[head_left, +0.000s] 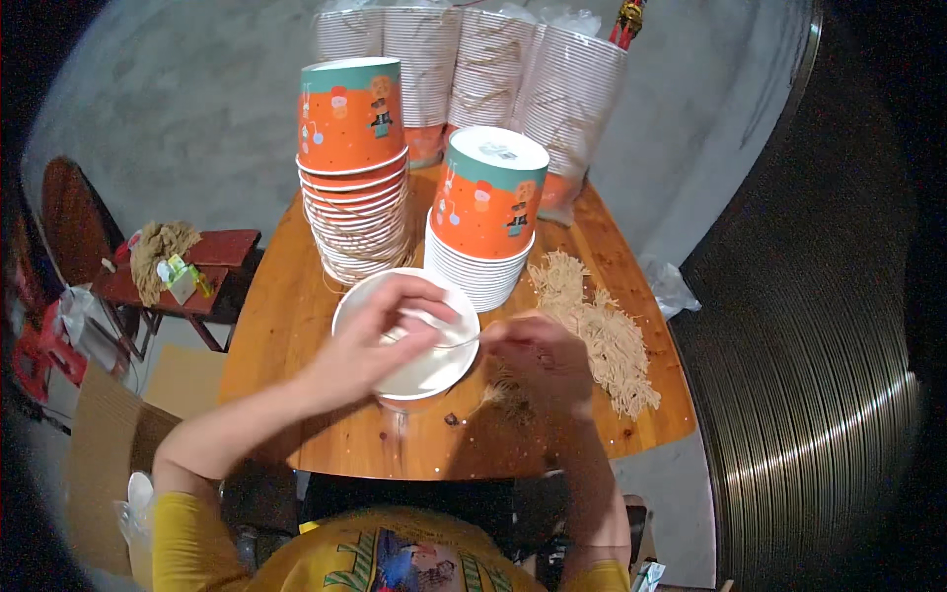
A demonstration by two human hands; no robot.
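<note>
A white-lined paper bucket (pixel 440 373) stands mouth up near the table's front edge. Over its opening is my left hand (pixel 390 331), fingers curled and slightly blurred. A thin tan cord (pixel 456 345) crosses the bucket's mouth between my two hands, running in under the left thumb. Just right of the rim, my right hand (pixel 546 360) pinches the cord's other end; its fingers are partly in shadow. Behind the bucket rises a stack of upturned orange and green paper buckets (pixel 483 212). Beside my right hand lies a heap of cut tan cords (pixel 614 345).
A taller bucket stack (pixel 352 128) with cords hanging round it stands at left on the wooden table (pixel 286 395). Plastic-wrapped bucket stacks (pixel 572 99) line the back. A red bench (pixel 222 252) with more cords is at left; cardboard (pixel 104 464) lies below it.
</note>
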